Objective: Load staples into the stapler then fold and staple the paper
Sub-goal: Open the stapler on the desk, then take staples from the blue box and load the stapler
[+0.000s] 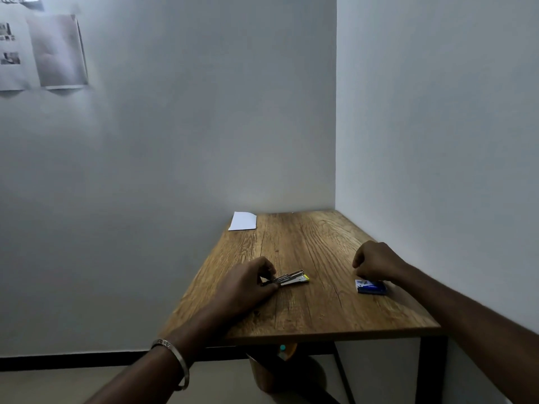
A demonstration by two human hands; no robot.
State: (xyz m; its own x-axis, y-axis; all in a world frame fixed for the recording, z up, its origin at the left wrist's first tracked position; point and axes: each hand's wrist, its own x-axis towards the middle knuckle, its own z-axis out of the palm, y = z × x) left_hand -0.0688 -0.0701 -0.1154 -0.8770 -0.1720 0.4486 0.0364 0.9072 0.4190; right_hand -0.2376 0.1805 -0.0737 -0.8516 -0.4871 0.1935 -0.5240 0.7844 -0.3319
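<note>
A plain room set up as a small office or study corner: a wooden table point(306, 301) with a black metal frame is pushed into the corner of two bare white walls point(175, 156). Printed sheets point(43, 53) are stuck to the left wall. Office supplies lie on the table: a stapler point(288, 279), a staple box point(370, 287) and, at its far left corner, paper point(243, 221).
</note>
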